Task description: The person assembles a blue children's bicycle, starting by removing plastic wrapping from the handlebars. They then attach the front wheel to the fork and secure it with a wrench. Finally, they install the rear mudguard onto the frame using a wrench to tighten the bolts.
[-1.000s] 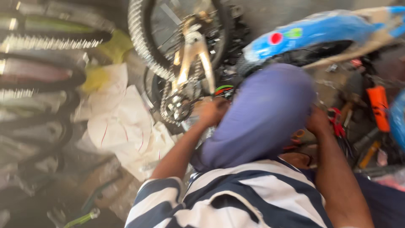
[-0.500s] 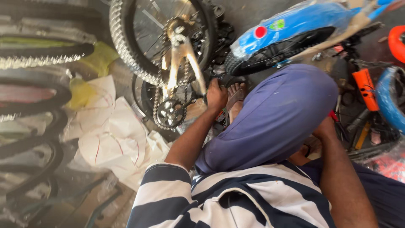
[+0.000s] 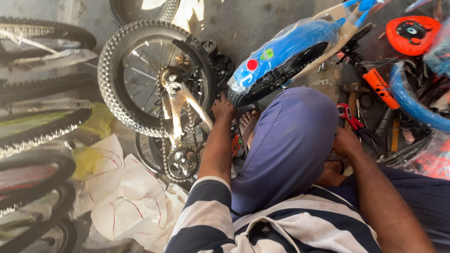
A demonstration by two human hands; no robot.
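Where left hand (image 3: 222,108) rests, knobby spoked wheel (image 3: 154,77), gold frame (image 3: 180,100)

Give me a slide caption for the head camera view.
Left hand rests by a knobby bicycle wheel; right hand sits near red pliers.

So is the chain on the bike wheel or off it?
On. The chain runs from the wheel hub down round the lower sprocket.
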